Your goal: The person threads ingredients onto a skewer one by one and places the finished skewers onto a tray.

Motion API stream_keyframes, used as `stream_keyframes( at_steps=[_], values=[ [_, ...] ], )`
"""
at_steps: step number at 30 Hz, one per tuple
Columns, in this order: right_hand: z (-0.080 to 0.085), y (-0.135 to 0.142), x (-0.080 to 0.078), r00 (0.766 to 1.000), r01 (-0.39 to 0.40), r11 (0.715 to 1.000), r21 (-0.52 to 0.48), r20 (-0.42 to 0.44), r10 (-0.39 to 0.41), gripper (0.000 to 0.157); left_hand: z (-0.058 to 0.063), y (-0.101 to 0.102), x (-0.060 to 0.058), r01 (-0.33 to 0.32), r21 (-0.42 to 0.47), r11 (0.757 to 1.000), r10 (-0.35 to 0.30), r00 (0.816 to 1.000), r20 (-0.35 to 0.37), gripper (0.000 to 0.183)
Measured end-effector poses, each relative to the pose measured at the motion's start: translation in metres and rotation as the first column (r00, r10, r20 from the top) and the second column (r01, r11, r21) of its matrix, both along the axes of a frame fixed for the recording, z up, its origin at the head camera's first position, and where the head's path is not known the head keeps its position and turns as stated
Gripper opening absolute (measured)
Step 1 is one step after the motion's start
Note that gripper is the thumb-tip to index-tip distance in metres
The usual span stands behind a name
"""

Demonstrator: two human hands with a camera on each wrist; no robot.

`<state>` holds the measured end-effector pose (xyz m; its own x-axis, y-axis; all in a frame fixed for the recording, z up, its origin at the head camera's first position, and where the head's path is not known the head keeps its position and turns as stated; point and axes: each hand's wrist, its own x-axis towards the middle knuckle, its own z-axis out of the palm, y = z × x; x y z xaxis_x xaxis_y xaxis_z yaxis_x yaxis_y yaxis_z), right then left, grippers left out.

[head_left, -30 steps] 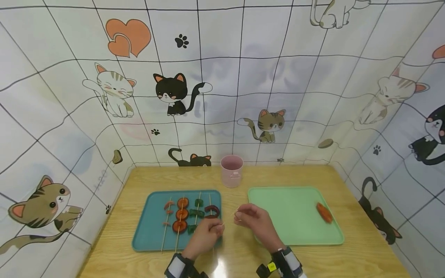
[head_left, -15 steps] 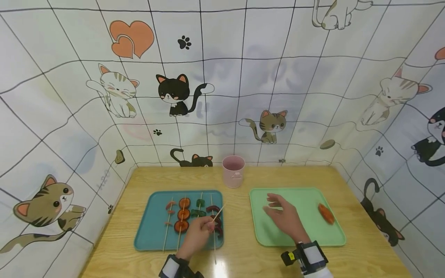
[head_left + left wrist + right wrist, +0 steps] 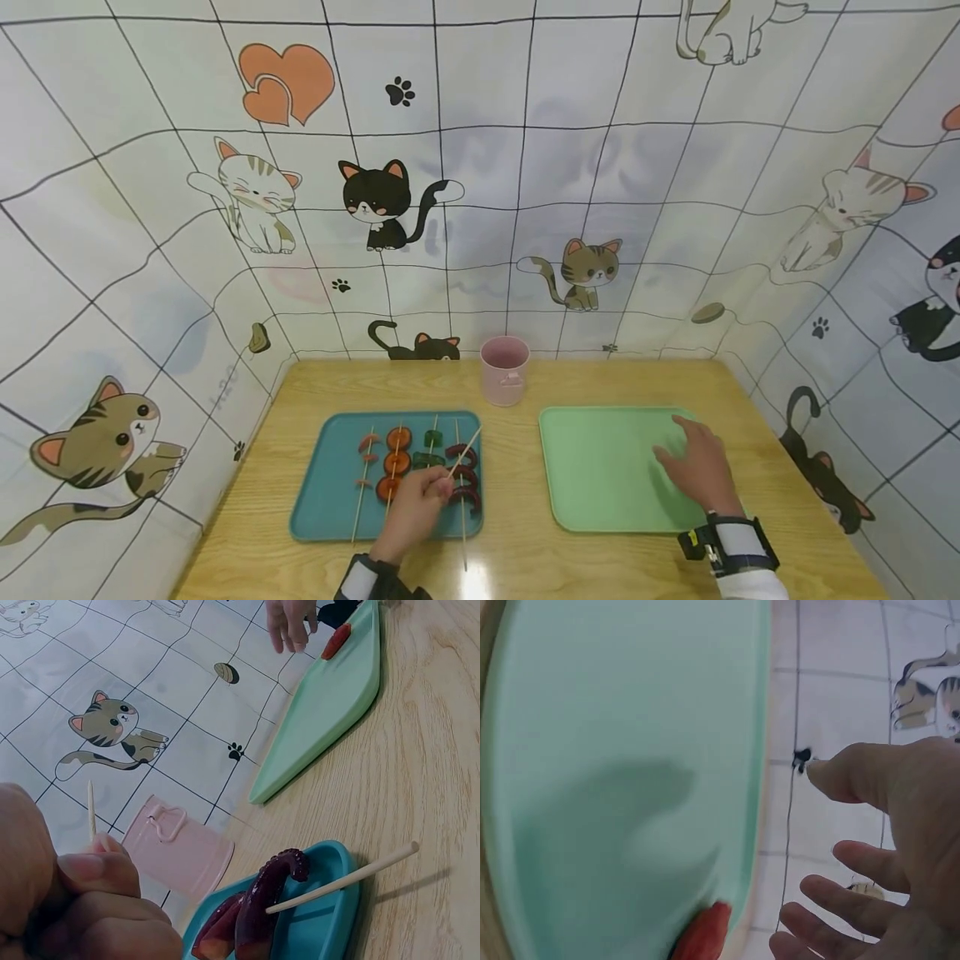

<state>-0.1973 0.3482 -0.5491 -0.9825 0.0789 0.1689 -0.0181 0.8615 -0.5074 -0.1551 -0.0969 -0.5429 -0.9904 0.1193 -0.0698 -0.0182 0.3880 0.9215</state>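
Note:
My left hand [image 3: 414, 510] pinches a bare wooden skewer [image 3: 467, 450] between thumb and fingers, its tip slanting up to the right over the blue tray [image 3: 318, 492]. Below and beside that hand lie octopus tentacle pieces [image 3: 465, 475] on another skewer [image 3: 345, 880], whose end juts past the tray's near edge. Over the right part of the green tray [image 3: 592, 467] hovers my right hand [image 3: 697, 467], fingers spread and holding nothing. A reddish-orange, elongated food piece [image 3: 703, 935] lies on that tray, hidden behind the right hand in the head view.
More skewers lie on the blue tray, with pinkish pieces [image 3: 365, 458], round orange-brown slices [image 3: 397, 462] and green pieces [image 3: 429, 459]. A pink mug [image 3: 504, 379] stands at the back of the wooden table [image 3: 510, 500], before a cat-patterned cloth backdrop [image 3: 480, 208].
My right hand has left the left hand's skewer and moved right across the green tray to the reddish piece. The left hand has drawn slightly left and down, still pinching the skewer.

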Motion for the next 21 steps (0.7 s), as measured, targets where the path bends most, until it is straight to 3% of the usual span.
stream_keyframes(
  at_steps=[9,15,21],
  values=[
    [-0.02,0.039,-0.003,0.998,0.057,0.992,0.111,0.022,-0.06,0.059,-0.002,-0.002,0.002,0.002,0.024,1.0,-0.003,1.0,0.024,0.02],
    [-0.027,0.044,-0.003,0.992,0.11,0.986,0.13,0.042,-0.116,0.053,-0.001,-0.002,0.001,0.0,0.018,1.0,-0.001,1.0,0.028,0.021],
    [-0.031,0.041,-0.005,0.989,0.143,0.98,0.134,0.012,-0.146,0.037,-0.002,-0.003,0.001,0.022,0.043,0.999,-0.023,0.999,0.023,0.022]
  ],
)
